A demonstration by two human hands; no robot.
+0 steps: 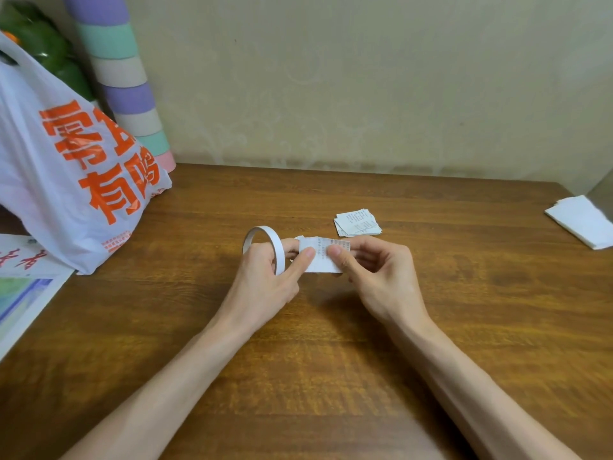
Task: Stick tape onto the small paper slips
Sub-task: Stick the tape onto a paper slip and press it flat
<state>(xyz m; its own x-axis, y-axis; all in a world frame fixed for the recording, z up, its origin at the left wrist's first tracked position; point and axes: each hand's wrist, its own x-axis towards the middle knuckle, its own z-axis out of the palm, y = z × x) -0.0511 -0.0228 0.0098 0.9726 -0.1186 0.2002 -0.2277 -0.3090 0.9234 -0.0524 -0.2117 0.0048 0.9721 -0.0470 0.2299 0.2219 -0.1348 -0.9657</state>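
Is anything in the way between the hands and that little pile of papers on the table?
No, nothing visible. Only bare table lies between the pile of slips and the hands. The left hand and right hand pinch one slip, with the tape roll on the left hand.

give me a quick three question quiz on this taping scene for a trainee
1. True or false: the tape roll lies flat on the table.
2. Which hand pinches the paper slip? A left hand B right hand C both
3. What lies on the table just beyond the hands?
Key: 1 false, the left hand holds it. 2 C. 3 a stack of printed slips.
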